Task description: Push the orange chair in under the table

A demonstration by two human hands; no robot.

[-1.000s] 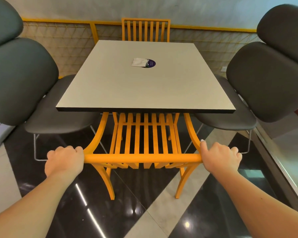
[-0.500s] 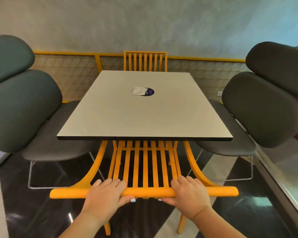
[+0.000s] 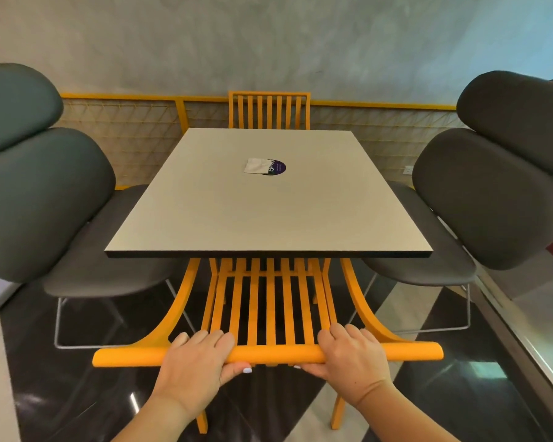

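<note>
The orange chair (image 3: 270, 314) with a slatted back stands at the near side of the grey square table (image 3: 268, 212). Its seat is hidden under the tabletop, and its back slants toward me. My left hand (image 3: 198, 362) grips the chair's top rail left of centre, fingers over the rail and thumb under it. My right hand (image 3: 351, 358) grips the same rail right of centre in the same way.
Dark padded chairs stand at the left (image 3: 45, 202) and right (image 3: 489, 199) sides of the table. A second orange chair (image 3: 268, 110) stands at the far side against a low fence. A white napkin (image 3: 256, 165) lies on a round purple sticker. The floor is glossy black and white.
My hands moved from the outer ends of the top rail to near its middle. The view has lifted, and the chair back now sits lower and wider in view.
</note>
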